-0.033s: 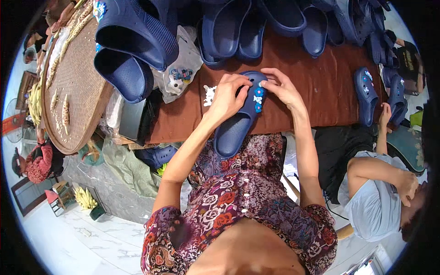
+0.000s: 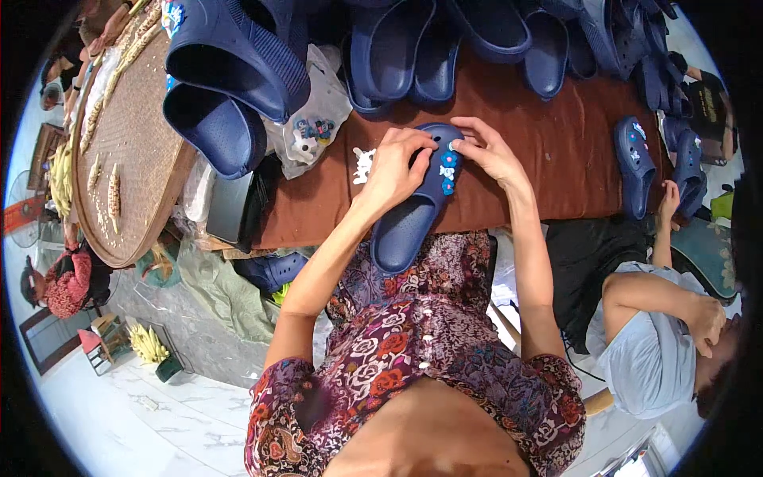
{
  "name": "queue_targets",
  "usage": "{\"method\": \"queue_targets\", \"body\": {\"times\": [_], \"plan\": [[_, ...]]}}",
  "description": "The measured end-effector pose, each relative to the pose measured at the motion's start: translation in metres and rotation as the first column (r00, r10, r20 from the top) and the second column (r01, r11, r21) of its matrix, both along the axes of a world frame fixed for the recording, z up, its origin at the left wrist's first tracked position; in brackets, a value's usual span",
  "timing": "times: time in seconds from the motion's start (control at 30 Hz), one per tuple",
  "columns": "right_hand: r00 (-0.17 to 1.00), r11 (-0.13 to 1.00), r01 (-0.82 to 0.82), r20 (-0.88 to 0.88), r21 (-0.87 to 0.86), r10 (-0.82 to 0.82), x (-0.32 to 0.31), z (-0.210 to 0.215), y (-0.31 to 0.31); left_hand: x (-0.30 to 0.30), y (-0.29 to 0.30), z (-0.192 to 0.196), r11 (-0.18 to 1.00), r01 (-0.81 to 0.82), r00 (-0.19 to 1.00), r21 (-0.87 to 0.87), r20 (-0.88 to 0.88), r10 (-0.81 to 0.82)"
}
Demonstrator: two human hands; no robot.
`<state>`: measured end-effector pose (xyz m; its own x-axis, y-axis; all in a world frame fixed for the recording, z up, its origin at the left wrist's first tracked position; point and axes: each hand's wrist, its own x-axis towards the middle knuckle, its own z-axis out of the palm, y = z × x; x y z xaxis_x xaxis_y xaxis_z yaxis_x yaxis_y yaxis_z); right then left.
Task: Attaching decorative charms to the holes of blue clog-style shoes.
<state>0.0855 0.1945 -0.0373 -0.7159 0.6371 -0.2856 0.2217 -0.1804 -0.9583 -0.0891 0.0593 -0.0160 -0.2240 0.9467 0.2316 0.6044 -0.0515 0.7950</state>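
A navy blue clog point(image 2: 401, 230) lies tilted across the table's front edge, its toe away from me and its heel toward my lap. My left hand point(image 2: 391, 168) grips the clog's left side, fingers curled over the upper. On the other side my right hand point(image 2: 491, 157) presses its thumb near the topmost charm, with its fingers bent around the toe. Blue flower and white charms point(image 2: 447, 169) run in a row down the clog's right side. A white animal-shaped charm point(image 2: 363, 165) lies beside my left hand. Behind it is a clear plastic bag point(image 2: 306, 119) holding more charms.
Several navy clogs point(image 2: 389, 48) crowd the back of the brown cloth point(image 2: 556, 159). A round woven tray point(image 2: 135, 159) with corn stands left, near a dark box point(image 2: 230, 207). At right, a person in a light blue shirt point(image 2: 648, 350) reaches toward other decorated clogs point(image 2: 634, 167).
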Motion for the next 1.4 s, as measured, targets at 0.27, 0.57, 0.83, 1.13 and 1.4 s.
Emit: {"method": "queue_targets", "body": {"times": [0.27, 0.57, 0.83, 1.13, 1.4], "plan": [[0.984, 0.983, -0.179, 0.002, 0.033, 0.179, -0.004, 0.005, 0.012, 0.0, 0.001, -0.001, 1.0, -0.002, 1.0, -0.005, -0.008, 0.002], [0.972, 0.951, -0.236, 0.057, 0.199, 0.229, -0.006, -0.003, 0.014, 0.001, -0.002, -0.004, 0.998, -0.059, 0.998, -0.011, 0.009, 0.059], [0.992, 0.954, -0.116, 0.085, 0.277, 0.096, 0.003, -0.004, 0.0, -0.022, -0.019, -0.005, 0.986, -0.164, 0.972, 0.012, 0.173, 0.16], [0.991, 0.927, -0.04, 0.136, 0.372, -0.012, 0.0, -0.004, -0.012, -0.054, -0.076, -0.004, 0.934, -0.255, 0.967, -0.25, -0.055, 0.249], [0.987, 0.904, -0.04, 0.156, 0.426, -0.03, 0.0, 0.003, -0.017, -0.048, -0.062, -0.035, 0.943, -0.293, 0.942, -0.158, -0.214, 0.257]]}}
